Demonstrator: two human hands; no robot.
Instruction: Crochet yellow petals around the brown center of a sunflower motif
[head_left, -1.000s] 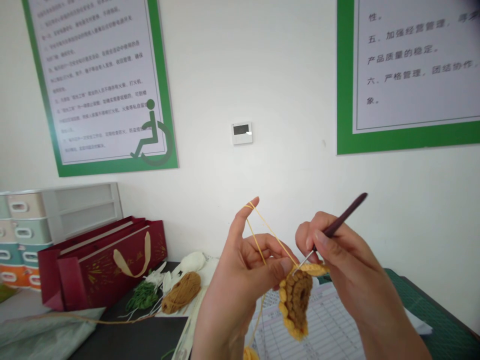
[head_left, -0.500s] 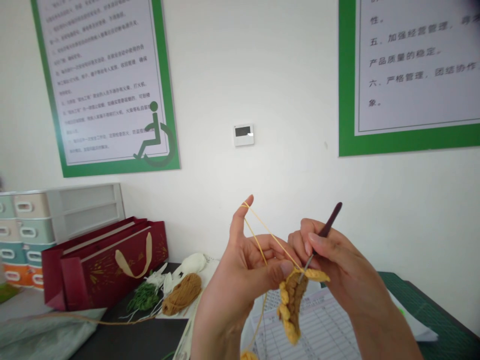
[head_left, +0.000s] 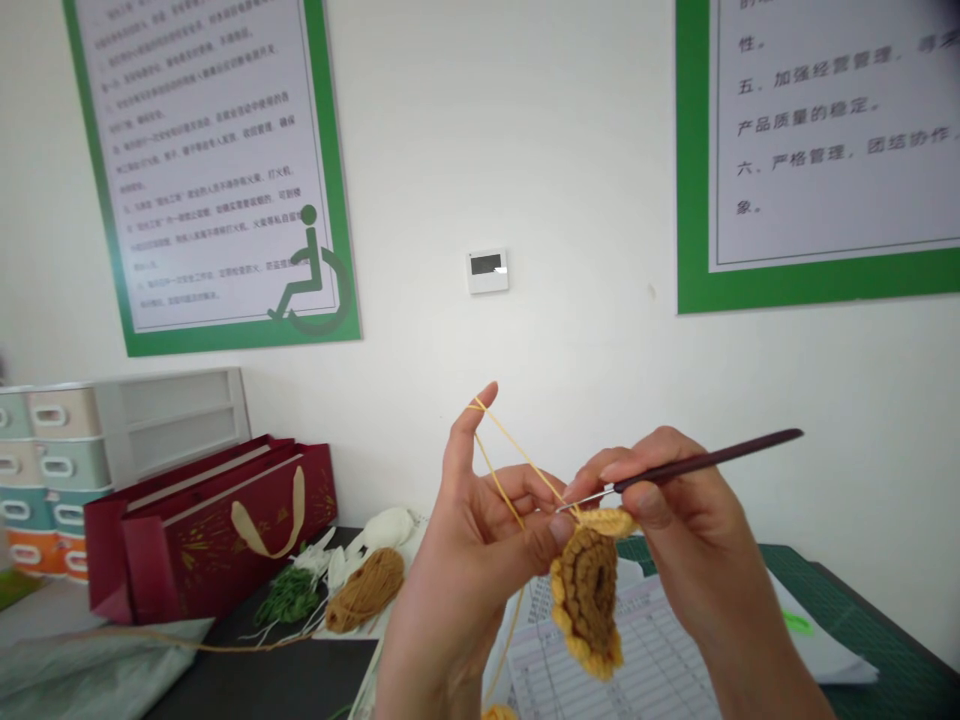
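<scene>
My left hand (head_left: pixel 480 550) pinches the top edge of a crocheted piece (head_left: pixel 592 600), brown in the middle with a scalloped yellow border. Its index finger stands raised, with yellow yarn (head_left: pixel 517 447) looped over the tip and running down to the work. My right hand (head_left: pixel 682 530) is closed round a crochet hook (head_left: pixel 705 462) with a dark handle and a thin metal shaft. The hook lies nearly level, its tip at the yarn beside my left thumb. A yellow petal-like strip (head_left: pixel 607 522) sticks out to the right under the hook.
Printed sheets (head_left: pixel 622 670) lie below my hands, over a green cutting mat (head_left: pixel 862 620). Left are a brown yarn ball (head_left: pixel 366 590), green yarn (head_left: pixel 289 597), white yarn (head_left: pixel 388 528), a dark red gift bag (head_left: pixel 225 530) and drawer boxes (head_left: pixel 71 420).
The hook has swung from steeply upright to nearly level, its handle now pointing right. The crocheted piece has turned to show more of its brown face. My left hand has shifted slightly left.
</scene>
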